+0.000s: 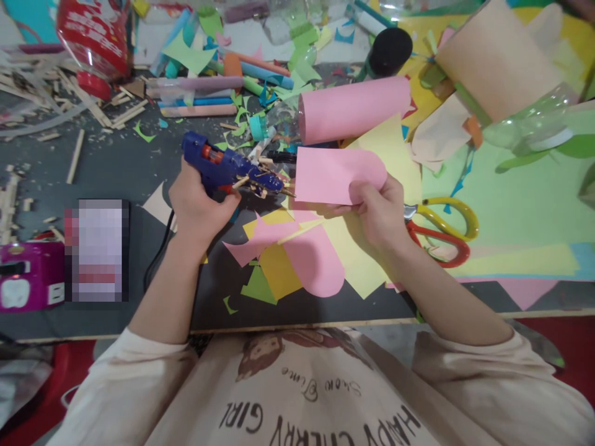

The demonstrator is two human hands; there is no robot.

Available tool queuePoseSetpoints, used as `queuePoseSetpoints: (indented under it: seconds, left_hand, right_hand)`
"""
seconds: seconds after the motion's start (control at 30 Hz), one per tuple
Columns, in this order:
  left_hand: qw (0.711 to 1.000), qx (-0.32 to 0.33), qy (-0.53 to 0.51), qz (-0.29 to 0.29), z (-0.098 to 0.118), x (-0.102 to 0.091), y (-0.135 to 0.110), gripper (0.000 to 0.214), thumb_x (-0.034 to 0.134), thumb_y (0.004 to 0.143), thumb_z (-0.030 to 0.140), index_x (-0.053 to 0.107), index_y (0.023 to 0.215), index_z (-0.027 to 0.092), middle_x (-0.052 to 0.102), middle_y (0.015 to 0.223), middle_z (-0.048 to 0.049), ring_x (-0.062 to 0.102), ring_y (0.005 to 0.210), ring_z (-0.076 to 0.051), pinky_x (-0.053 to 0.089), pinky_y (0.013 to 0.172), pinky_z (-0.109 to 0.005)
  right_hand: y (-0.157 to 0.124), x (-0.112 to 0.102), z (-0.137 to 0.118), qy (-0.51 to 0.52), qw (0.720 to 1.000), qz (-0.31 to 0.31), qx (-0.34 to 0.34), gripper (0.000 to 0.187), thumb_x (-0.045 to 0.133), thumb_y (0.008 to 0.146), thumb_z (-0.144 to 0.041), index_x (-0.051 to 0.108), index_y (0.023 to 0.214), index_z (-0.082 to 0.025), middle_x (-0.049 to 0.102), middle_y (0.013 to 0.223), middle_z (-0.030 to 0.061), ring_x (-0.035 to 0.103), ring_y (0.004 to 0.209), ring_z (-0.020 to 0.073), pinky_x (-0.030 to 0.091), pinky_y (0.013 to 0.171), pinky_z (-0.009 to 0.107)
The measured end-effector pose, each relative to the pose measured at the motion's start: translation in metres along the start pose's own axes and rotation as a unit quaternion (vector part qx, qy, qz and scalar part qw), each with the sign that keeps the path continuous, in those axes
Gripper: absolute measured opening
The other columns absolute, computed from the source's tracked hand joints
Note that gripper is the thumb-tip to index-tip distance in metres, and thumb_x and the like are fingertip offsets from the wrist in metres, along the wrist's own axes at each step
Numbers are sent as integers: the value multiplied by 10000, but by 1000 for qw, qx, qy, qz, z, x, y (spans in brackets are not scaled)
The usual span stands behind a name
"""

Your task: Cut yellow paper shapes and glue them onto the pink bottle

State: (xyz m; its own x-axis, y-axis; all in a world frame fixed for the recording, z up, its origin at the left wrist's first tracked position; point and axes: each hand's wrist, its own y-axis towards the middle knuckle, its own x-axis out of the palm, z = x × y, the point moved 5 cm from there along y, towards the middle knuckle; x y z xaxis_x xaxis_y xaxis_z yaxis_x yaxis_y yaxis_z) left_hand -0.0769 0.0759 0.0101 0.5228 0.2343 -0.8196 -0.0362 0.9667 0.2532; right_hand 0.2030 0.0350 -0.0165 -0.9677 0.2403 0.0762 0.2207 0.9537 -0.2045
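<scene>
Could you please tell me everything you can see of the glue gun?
The glue gun looks like blue plastic, with orange-red parts on its side and underside. Wood-coloured slivers and stringy residue cling to its front. The left hand grips it above the dark table, hiding most of its handle. Its nozzle points right, close to the pink paper; contact is unclear.

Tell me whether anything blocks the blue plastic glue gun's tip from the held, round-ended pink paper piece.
Nothing visible does: the blue plastic glue gun, in the left hand, has its tip close beside the held pink paper piece. Contact is unclear.
</scene>
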Motion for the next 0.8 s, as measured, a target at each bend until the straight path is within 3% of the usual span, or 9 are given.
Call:
queuePoseSetpoints:
  seconds: [0.57,0.8]
  left_hand:
    - [1000,0,29,-11,-6,4,0,413,674,625,342,498,990,259,679,960,-71,679,975,-349,549,850,-506]
    - [1000,20,16,5,-9,6,1,406,664,620,321,490,983,270,660,920,-60,671,950,-332,552,804,-464]
  right_hand:
    - [0,1,1,-5,1000,-11,6,129,612,735,-306,535,818,-244,554,697,-22,680,644,186,657,565,392]
    - [-1,1,-1,-14,1000,-11,2,122,594,743,-289,541,843,-242,577,696,-15,695,661,201,657,585,399]
